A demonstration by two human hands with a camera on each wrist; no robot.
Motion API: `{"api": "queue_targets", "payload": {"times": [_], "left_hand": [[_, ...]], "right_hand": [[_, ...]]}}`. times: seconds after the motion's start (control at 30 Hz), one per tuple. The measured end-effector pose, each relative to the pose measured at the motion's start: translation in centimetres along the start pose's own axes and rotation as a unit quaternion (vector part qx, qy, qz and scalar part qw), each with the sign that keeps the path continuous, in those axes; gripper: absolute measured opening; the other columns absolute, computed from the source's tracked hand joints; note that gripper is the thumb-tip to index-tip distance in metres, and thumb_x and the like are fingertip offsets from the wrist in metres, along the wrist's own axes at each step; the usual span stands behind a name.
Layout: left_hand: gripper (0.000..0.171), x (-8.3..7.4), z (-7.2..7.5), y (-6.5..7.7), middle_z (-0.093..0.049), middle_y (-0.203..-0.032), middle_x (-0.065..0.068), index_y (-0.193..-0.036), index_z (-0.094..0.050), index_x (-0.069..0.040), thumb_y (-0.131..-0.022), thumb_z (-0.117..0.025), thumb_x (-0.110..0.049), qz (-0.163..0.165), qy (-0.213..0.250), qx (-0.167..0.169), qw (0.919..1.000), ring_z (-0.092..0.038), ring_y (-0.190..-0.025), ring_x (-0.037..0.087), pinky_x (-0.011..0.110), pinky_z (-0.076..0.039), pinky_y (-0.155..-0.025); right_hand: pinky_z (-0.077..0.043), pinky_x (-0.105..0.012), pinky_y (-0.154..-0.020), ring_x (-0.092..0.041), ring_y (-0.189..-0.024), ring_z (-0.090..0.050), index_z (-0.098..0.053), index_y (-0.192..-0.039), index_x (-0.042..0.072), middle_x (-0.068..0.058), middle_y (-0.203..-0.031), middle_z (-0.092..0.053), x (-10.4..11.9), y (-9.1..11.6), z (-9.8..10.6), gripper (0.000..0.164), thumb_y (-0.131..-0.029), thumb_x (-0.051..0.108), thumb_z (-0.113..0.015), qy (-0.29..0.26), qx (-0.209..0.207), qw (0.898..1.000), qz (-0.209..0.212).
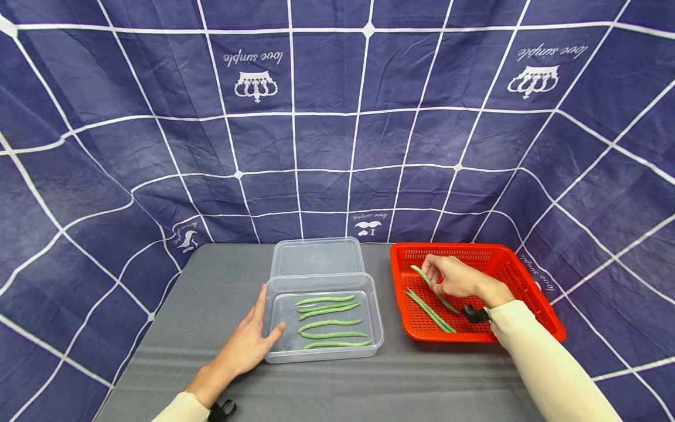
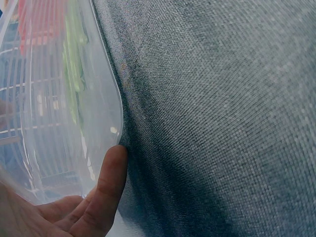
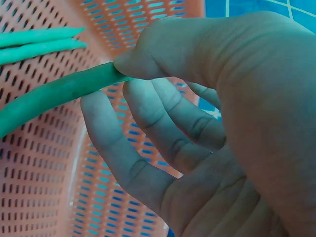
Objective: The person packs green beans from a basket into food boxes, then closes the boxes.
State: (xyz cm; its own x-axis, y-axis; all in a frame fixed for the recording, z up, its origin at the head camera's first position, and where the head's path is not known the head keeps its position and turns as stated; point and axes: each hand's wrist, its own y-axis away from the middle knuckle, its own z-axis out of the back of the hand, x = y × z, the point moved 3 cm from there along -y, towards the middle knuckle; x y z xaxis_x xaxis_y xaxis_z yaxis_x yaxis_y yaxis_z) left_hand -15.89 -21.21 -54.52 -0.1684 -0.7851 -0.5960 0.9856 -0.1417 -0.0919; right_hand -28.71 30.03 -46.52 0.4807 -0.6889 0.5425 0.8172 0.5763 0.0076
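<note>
My right hand [image 1: 454, 278] is over the red basket [image 1: 532, 305], pinching one end of a green bean [image 3: 54, 94] between thumb and fingertips in the right wrist view. Two more green beans [image 1: 429, 310] lie side by side on the basket floor, left of that hand. Along the left side of a clear plastic container [image 1: 377, 316] rests my left hand [image 1: 250, 337], its fingers fairly straight. The left wrist view shows its thumb [image 2: 112, 173] touching the container's corner. Several green beans [image 1: 332, 335] lie inside the container, roughly in rows.
A clear plastic lid [image 1: 316, 258] lies directly behind the container. Grey cloth [image 1: 422, 381] covers the table. Blue curtains with white lines [image 1: 327, 140] hang at the back and both sides, close behind the basket and lid.
</note>
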Motion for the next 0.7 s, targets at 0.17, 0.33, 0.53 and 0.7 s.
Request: {"api": "queue_targets", "payload": {"times": [0.17, 0.33, 0.53, 0.7], "left_hand": [[0.109, 0.3, -0.1, 0.0, -0.044, -0.18, 0.037, -0.19, -0.002, -0.016, -0.113, -0.074, -0.047, -0.005, 0.009, -0.006, 0.9999, -0.052, -0.163, 0.058, 0.076, -0.046, -0.129], [0.112, 0.6, -0.3, 0.0, -0.047, -0.177, 0.04, -0.19, -0.002, -0.023, -0.111, -0.076, -0.05, -0.021, 0.011, -0.032, 0.9992, -0.055, -0.159, 0.062, 0.076, -0.05, -0.125], [0.11, 0.4, -0.1, 0.0, -0.041, -0.181, 0.038, -0.19, -0.003, -0.016, -0.113, -0.073, -0.05, -0.008, 0.008, -0.011, 0.9999, -0.05, -0.163, 0.06, 0.078, -0.046, -0.128], [0.109, 0.0, 0.0, 0.0, -0.039, -0.183, 0.036, -0.189, -0.002, -0.013, -0.114, -0.074, -0.046, 0.005, 0.003, 0.004, 1.0, -0.048, -0.167, 0.057, 0.075, -0.045, -0.132]], "right_hand": [[-0.065, -0.035, -0.083, -0.008, -0.088, -0.069, -0.067, -0.111, 0.007, -0.001, -0.095, -0.071, 1.5, 0.0, 0.5, 0.045, -0.076, -0.019, -0.079, 0.008, -0.012, 1.0, 0.021], [-0.065, -0.034, -0.085, -0.006, -0.09, -0.07, -0.068, -0.112, 0.009, 0.001, -0.096, -0.071, 2.6, -0.3, 0.7, 0.045, -0.077, -0.02, -0.076, 0.019, -0.015, 0.999, 0.027], [-0.066, -0.035, -0.09, -0.009, -0.095, -0.073, -0.068, -0.114, 0.01, 0.002, -0.099, -0.073, 3.9, -0.6, 0.9, 0.047, -0.078, -0.02, -0.075, 0.023, -0.019, 0.999, 0.032], [-0.066, -0.034, -0.091, -0.009, -0.096, -0.072, -0.069, -0.117, 0.01, -0.001, -0.101, -0.075, 5.1, -0.8, 1.0, 0.046, -0.082, -0.019, -0.074, 0.027, -0.019, 0.999, 0.041]]}}
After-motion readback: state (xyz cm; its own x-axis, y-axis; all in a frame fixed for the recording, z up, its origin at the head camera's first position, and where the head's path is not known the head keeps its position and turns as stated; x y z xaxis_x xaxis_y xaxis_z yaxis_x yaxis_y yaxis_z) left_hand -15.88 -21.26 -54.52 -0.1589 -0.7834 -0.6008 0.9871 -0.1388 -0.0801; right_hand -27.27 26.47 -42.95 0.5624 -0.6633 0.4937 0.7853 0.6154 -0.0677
